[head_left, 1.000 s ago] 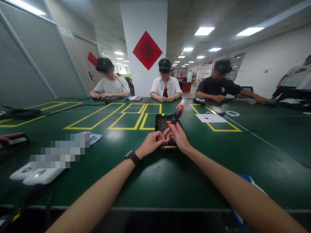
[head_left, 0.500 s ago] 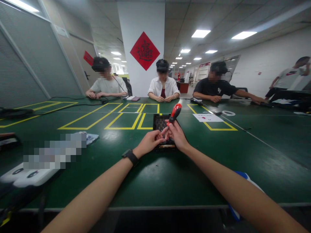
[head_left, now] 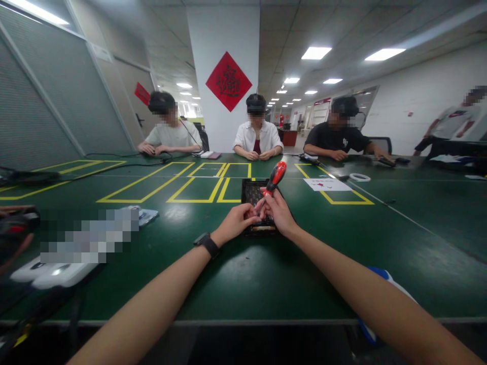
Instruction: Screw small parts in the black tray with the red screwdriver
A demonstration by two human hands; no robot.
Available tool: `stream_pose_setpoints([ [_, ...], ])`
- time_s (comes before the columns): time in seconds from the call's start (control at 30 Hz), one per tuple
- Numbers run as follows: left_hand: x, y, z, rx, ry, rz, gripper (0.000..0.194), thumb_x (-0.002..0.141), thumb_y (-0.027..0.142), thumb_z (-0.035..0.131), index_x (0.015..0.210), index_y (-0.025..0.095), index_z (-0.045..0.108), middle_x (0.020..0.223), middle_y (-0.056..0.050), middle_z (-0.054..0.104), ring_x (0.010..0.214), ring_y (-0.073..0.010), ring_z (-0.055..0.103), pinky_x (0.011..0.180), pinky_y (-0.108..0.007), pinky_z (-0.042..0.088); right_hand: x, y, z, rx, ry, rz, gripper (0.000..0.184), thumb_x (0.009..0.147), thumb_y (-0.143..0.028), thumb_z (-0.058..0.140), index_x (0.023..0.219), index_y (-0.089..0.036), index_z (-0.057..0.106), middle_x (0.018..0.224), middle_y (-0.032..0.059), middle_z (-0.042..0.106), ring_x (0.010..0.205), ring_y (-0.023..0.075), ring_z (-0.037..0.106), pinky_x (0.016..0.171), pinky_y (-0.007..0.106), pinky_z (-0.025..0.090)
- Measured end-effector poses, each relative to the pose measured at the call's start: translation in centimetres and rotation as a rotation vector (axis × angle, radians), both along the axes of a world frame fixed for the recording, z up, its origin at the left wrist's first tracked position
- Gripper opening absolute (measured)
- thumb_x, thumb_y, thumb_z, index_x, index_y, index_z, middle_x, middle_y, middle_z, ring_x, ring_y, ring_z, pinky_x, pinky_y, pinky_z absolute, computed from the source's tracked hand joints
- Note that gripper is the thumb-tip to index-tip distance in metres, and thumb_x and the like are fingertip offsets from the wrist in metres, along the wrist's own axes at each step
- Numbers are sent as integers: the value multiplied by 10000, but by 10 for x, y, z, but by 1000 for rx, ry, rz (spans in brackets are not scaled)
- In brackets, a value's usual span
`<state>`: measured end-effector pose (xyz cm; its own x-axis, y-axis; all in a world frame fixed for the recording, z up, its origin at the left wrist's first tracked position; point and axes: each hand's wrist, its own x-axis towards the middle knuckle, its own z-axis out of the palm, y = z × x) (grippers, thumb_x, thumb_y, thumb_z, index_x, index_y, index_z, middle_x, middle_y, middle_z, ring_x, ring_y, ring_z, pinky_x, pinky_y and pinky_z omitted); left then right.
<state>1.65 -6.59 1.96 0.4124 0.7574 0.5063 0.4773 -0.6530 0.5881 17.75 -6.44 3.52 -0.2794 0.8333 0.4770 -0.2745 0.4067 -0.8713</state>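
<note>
Right hand has the screwdriver gripped low near the red collar: handle sticks up past the fingers leaning right, shaft slopes down to the left fingers. Likely choked down for fine tip control, not torque. Left hand is curled, thumb and index together at the shaft's lower end, probably steadying it; can't tell if they pinch the shaft or a small part, tip's hidden. Tray is on the table right under the 2 hands' fingers, its far end showing beyond them; spot probably picked for 2-handed reach. Pale strip at the tray's near end, nearer than the fingers, too small to ID. Paper and white ring lie beyond and right of the fingers, well apart, so no crowding.
</note>
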Motion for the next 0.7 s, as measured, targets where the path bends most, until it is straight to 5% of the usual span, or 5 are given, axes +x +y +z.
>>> stream_pose_setpoints([
  [0.27,-1,1,-1,-6,6,-98,268,863,329,422,788,134,590,701,-4,565,659,-107,482,654,-232,372,1,2,-2,-21,40,10,315,861,-415,415,1104,-216,410,709,-24,609,464,71,532,467,202,405],
  [0.47,2,-1,1,-39,-20,-24,226,769,362,572,780,144,511,642,38,486,563,-80,409,536,-197,324,0,1,-2,-14,37,17,327,855,-427,427,1105,-218,406,692,-32,601,455,67,526,467,199,400],
  [0.7,-2,1,1,-6,3,-48,218,838,331,471,780,137,551,681,11,534,626,-98,452,605,-216,356,1,2,-3,-26,39,19,324,872,-430,386,1118,-220,404,699,-21,606,462,76,529,476,213,406],
])
